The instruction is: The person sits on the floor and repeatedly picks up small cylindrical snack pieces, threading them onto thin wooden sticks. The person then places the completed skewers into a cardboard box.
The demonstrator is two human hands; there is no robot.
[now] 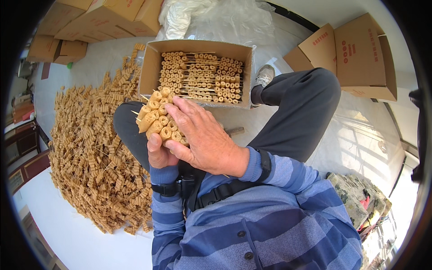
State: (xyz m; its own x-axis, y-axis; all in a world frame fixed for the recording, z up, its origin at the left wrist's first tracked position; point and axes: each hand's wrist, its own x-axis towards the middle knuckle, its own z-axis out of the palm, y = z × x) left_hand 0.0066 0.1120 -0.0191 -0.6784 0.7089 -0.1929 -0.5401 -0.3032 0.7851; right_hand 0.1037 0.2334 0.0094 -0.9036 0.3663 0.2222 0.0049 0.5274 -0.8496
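Between my two hands is a bundle of skewers (159, 118), tan hollow rolls threaded on thin sticks, with pointed stick ends jutting out to the left. My left hand (158, 154) grips it from below; its thumb shows and its other fingers are mostly hidden. Across the right side of the bundle lies my right hand (204, 139), fingers extended over the top and thumb pressed on the near side. Just beyond stands an open cardboard box (150, 67) holding rows of similar skewers (200, 74), laid in three sections.
A large heap of loose skewers (96, 157) spreads over the floor to my left. Cardboard boxes (105, 20) are stacked at the far left, and more boxes (360, 54) stand at the right. Clear plastic sheeting (229, 20) lies behind the open box. My bent legs flank the work area.
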